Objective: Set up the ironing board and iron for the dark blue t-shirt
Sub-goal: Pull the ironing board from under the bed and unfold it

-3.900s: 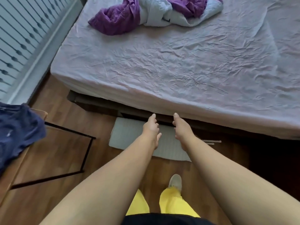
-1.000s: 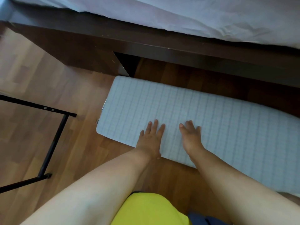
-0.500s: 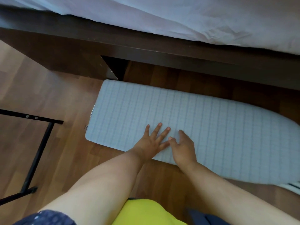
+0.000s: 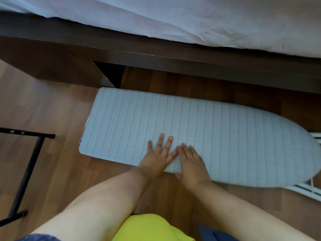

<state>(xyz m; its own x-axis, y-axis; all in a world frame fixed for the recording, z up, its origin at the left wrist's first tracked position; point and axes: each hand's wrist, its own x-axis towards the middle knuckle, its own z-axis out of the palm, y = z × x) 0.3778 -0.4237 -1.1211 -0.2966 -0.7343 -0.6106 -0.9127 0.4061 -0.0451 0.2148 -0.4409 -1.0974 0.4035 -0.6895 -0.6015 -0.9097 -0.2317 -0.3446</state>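
Note:
A folded ironing board (image 4: 217, 133) with a pale blue checked cover lies flat on the wooden floor beside the bed, its rounded nose to the right. My left hand (image 4: 157, 158) lies flat on its near edge with fingers spread. My right hand (image 4: 192, 165) rests beside it, fingers straight on the cover and thumb at the board's near edge. White metal legs (image 4: 311, 189) show under the nose. No iron is in view, and only a dark blue scrap of cloth (image 4: 40, 238) shows at the bottom left.
The dark wooden bed frame (image 4: 156, 54) runs along the far side, with a pale sheet (image 4: 191, 20) hanging over it. A black metal stand (image 4: 26, 174) stands on the floor at the left. My yellow-clad knee (image 4: 149, 228) is at the bottom.
The board has slid out from under the bed toward me, so its rounded nose and white legs now show. My two hands have come together on its near edge.

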